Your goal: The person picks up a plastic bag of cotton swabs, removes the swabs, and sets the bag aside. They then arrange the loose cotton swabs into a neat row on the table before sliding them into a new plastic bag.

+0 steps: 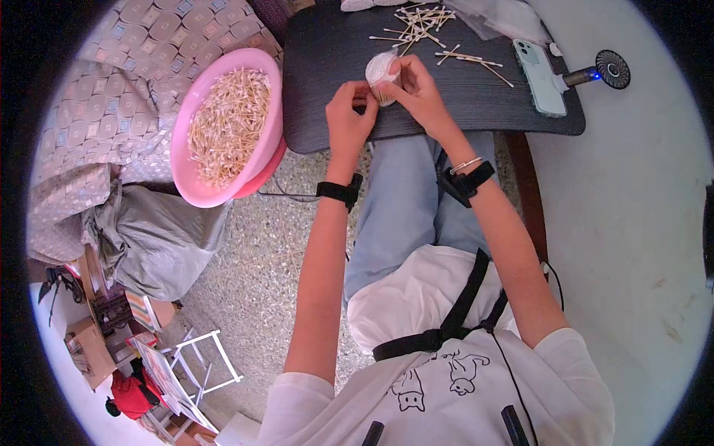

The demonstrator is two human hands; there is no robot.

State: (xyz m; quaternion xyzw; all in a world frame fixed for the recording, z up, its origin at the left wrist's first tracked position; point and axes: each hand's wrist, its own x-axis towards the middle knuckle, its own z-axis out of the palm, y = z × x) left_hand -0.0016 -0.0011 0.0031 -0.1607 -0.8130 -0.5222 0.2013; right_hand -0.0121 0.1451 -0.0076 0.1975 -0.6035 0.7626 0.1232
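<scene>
A round, upright bundle of cotton swabs [381,68], white tips on top and pale sticks at its side, is between my hands at the near part of the dark table. My right hand [422,93] curls round its right side, thumb in front. The fingers of my left hand [349,115] are drawn together at its lower left edge; whether a band or wrapper lies under them I cannot make out. Just beyond the bundle lies a loose pile of cotton swabs [422,28], with a few strays [472,58] to the right.
A pink basin [182,160] full of cotton swabs stands left of the black table [320,44]. On the table's right are a phone [539,78], a small fan [611,69] and clear plastic bags [513,18]. A grey sack [163,238] sits on the floor at left.
</scene>
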